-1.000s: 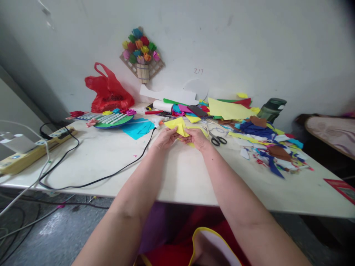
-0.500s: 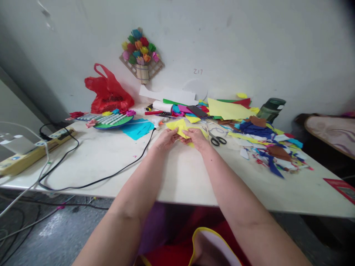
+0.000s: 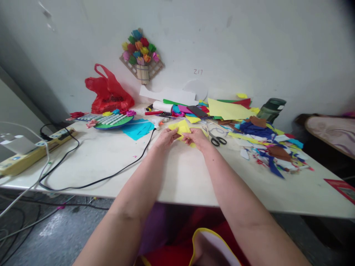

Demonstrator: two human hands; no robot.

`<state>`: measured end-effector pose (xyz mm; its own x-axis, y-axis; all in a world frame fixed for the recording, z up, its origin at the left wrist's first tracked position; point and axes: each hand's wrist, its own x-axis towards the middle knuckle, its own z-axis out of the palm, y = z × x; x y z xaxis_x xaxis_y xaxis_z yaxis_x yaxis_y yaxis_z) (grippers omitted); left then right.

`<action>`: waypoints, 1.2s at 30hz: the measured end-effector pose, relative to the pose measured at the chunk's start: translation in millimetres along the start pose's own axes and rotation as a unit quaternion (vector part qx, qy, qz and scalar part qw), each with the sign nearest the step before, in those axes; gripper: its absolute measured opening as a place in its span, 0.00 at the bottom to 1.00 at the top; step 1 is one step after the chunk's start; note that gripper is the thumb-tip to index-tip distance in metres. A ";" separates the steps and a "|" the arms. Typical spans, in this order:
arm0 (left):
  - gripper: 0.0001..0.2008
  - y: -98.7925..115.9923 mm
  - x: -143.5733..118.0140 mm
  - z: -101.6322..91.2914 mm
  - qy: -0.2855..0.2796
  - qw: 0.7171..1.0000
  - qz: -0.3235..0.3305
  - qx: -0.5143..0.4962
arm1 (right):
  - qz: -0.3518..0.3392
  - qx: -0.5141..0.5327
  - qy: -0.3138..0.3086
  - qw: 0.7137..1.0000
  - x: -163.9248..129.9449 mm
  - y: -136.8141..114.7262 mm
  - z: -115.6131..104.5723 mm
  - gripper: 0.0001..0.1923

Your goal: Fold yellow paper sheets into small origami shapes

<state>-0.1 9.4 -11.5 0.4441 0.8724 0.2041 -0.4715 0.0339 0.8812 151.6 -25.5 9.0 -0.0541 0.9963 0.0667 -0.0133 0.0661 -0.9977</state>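
Left hand (image 3: 167,138): pinched yellow paper (image 3: 182,126), thumb on top | Right hand (image 3: 198,138): pinched same paper at its right side | Paper position: between both hands, over white table (image 3: 183,177); contact with tabletop could not be told | Scissors (image 3: 219,140): lay just beside right hand

Scissors (image 3: 218,140) on white table (image 3: 185,177)

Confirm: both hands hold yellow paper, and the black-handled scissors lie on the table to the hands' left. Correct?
Wrong side. In the head view, the left hand and right hand do hold yellow paper, but the black-handled scissors lie on the table to their right, not left.
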 end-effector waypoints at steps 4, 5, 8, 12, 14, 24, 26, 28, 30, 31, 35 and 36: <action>0.11 0.3 -1.1 1.7 0.006 1.000 0.004 -0.003 | 0.001 0.017 0.005 1.000 -1.3 -3.4 -0.2 0.07; 0.11 0.3 -1.5 2.6 0.003 1.000 0.003 -0.003 | -0.002 0.020 0.009 1.000 -1.1 -3.5 0.1 0.06; 0.14 1.5 -2.2 4.1 0.000 1.000 -0.002 -0.001 | -0.008 0.020 0.023 1.000 0.3 -2.3 0.5 0.06; 0.28 7.7 -1.8 2.1 0.076 0.997 0.027 0.004 | -0.016 0.018 0.037 0.999 2.8 1.0 -1.2 0.06; 0.29 11.4 -1.2 -0.4 0.121 0.991 0.048 0.027 | -0.012 0.017 0.045 0.999 3.5 2.0 -2.4 0.06; 0.19 12.9 -2.1 -6.1 0.105 0.982 0.058 0.146 | -0.007 0.005 0.057 0.998 2.7 -0.9 -2.5 0.06; 0.19 13.0 -2.1 -4.8 0.102 0.982 0.054 0.153 | -0.010 0.006 0.052 0.999 3.9 0.4 -3.4 0.07; 0.18 13.3 -2.0 -3.5 0.104 0.981 0.050 0.154 | -0.009 0.006 0.049 0.999 5.2 2.0 -4.5 0.07; 0.17 13.6 -2.1 -2.4 0.108 0.981 0.050 0.156 | -0.008 0.007 0.048 0.999 6.3 3.1 -5.3 0.07; 0.17 13.9 -2.4 -1.8 0.110 0.980 0.049 0.157 | -0.007 0.009 0.047 0.999 6.6 3.5 -5.6 0.07; 0.17 15.6 -5.0 2.0 0.114 0.979 0.050 0.161 | -0.009 0.013 0.039 0.999 7.0 4.2 -5.8 0.08; 0.17 16.2 -5.9 3.2 0.112 0.979 0.049 0.162 | -0.010 0.012 0.038 0.999 6.8 4.2 -5.6 0.08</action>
<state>-7.9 3.2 2.9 0.2130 0.9502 0.2274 -0.2201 -0.1801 0.9587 156.8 -18.2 5.2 0.0226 0.9961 0.0847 -0.0385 0.0856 -0.9956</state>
